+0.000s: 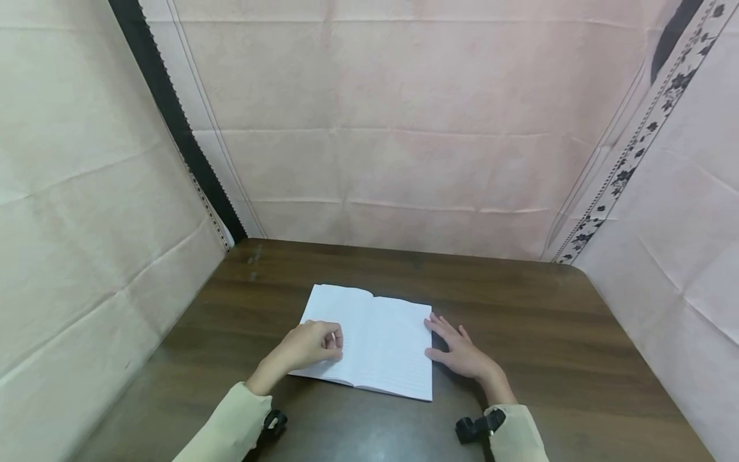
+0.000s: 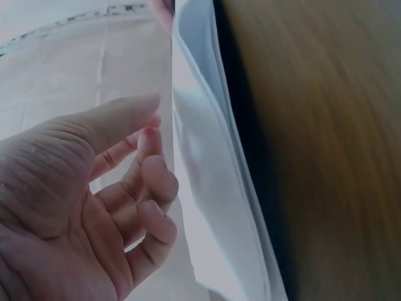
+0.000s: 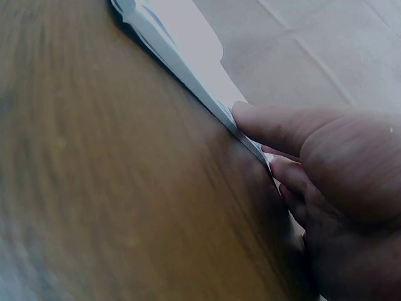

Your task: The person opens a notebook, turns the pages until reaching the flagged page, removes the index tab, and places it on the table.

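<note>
An open notebook (image 1: pixel 375 340) with white lined pages lies flat on the dark wooden table (image 1: pixel 548 321). My left hand (image 1: pixel 312 346) rests on the left page, its fingers loosely curled and holding nothing. In the left wrist view that hand (image 2: pixel 113 207) sits beside the page stack (image 2: pixel 213 188). My right hand (image 1: pixel 458 353) lies flat on the table with its fingers straight against the notebook's right edge. In the right wrist view its thumb (image 3: pixel 276 122) touches the page edges (image 3: pixel 182 56).
Pink cloth walls (image 1: pixel 404 128) close in the table on the left, back and right. The cloth at the right carries a dark floral strip (image 1: pixel 635 141). Bare wood (image 1: pixel 346 423) surrounds the notebook. Black wrist mounts (image 1: pixel 476 427) sit at both cuffs.
</note>
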Motion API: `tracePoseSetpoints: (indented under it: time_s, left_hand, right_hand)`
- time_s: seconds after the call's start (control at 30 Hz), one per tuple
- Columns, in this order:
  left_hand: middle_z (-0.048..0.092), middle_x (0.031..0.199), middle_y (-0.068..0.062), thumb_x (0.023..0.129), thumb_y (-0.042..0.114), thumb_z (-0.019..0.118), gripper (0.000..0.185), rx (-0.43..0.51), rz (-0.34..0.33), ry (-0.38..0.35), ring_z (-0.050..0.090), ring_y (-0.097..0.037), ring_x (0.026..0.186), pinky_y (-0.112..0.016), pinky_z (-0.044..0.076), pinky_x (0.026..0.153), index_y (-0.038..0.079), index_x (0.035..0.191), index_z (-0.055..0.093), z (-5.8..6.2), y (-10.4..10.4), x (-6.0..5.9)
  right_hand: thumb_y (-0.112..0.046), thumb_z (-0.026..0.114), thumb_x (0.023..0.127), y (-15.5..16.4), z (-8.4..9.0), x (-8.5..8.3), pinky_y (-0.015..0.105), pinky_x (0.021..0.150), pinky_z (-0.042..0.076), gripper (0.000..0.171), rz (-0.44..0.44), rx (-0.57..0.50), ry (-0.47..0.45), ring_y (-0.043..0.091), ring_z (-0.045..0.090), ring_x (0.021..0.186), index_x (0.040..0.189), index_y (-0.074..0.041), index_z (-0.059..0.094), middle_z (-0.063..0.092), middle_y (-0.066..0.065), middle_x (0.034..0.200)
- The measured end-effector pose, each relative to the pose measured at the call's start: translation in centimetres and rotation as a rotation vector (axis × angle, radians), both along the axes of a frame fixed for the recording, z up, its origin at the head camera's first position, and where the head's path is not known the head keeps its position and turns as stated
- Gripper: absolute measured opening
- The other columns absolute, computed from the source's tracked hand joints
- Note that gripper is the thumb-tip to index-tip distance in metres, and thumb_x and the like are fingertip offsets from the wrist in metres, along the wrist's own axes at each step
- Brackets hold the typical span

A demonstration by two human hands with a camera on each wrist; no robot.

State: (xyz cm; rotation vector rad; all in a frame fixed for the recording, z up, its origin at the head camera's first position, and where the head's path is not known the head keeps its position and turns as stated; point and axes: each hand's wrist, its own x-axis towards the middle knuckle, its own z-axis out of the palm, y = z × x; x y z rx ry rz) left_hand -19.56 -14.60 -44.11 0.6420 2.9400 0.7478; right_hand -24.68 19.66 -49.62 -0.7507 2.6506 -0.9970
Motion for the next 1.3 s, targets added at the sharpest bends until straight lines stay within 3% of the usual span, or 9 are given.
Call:
tracePoseSetpoints:
  time_s: [0.23,0.47,0.6,0.77,0.93,1.3]
  left_hand:
    - [0.053,0.064,0.008,0.076,0.025,0.068,0.011,0.082,-0.125,-0.103,0.047,-0.005,0.058,-0.023,0.038,0.053,0.024,0.078,0.058,-0.1,3.4,-1.0]
    - [0.056,0.069,0.007,0.077,0.025,0.069,0.011,0.183,-0.313,-0.231,0.050,-0.007,0.062,-0.021,0.041,0.054,0.020,0.082,0.060,-0.6,7.2,-1.8]
    - [0.054,0.080,0.006,0.073,0.029,0.072,0.021,0.106,-0.363,-0.190,0.049,-0.008,0.072,-0.020,0.040,0.062,0.022,0.089,0.060,-1.0,9.0,-1.6]
    - [0.049,0.092,0.005,0.066,0.043,0.074,0.041,-0.037,-0.364,-0.108,0.044,-0.006,0.078,-0.019,0.037,0.066,0.025,0.097,0.056,-1.6,10.7,-0.9]
    - [0.041,0.093,0.010,0.061,0.054,0.073,0.052,-0.166,-0.368,-0.029,0.038,-0.005,0.081,-0.019,0.036,0.069,0.027,0.098,0.049,-2.4,11.4,-0.3]
    - [0.047,0.091,0.010,0.065,0.052,0.070,0.042,-0.174,-0.366,-0.026,0.040,-0.005,0.080,-0.021,0.037,0.070,0.027,0.094,0.053,-2.3,11.5,-0.2]
  right_hand:
    - [-0.044,0.053,0.085,0.0,0.0,0.1,0.052,0.103,-0.005,0.065,-0.006,0.012,0.016,0.021,0.006,0.136,0.140,-0.021,0.026,0.013,-0.002,0.148]
    - [-0.044,0.054,0.085,0.0,0.2,0.0,0.051,0.104,-0.004,0.065,-0.022,0.023,0.020,0.020,0.007,0.136,0.140,-0.023,0.027,0.013,-0.002,0.148]
    - [-0.043,0.055,0.085,0.0,0.0,0.0,0.052,0.103,-0.003,0.065,-0.014,0.018,0.036,0.023,0.008,0.136,0.140,-0.022,0.028,0.014,-0.002,0.148]
    - [-0.042,0.055,0.085,0.2,-0.2,0.0,0.053,0.103,-0.003,0.065,-0.009,0.005,0.049,0.025,0.008,0.136,0.140,-0.022,0.027,0.014,0.001,0.148]
    - [-0.042,0.054,0.085,0.2,-0.3,0.0,0.053,0.103,-0.003,0.065,-0.006,0.006,0.045,0.020,0.009,0.136,0.140,-0.022,0.027,0.014,-0.001,0.148]
    - [-0.051,0.062,0.075,0.2,-0.4,0.0,0.053,0.103,-0.003,0.080,-0.017,0.006,0.034,0.024,0.007,0.136,0.140,-0.023,0.026,0.013,0.001,0.148]
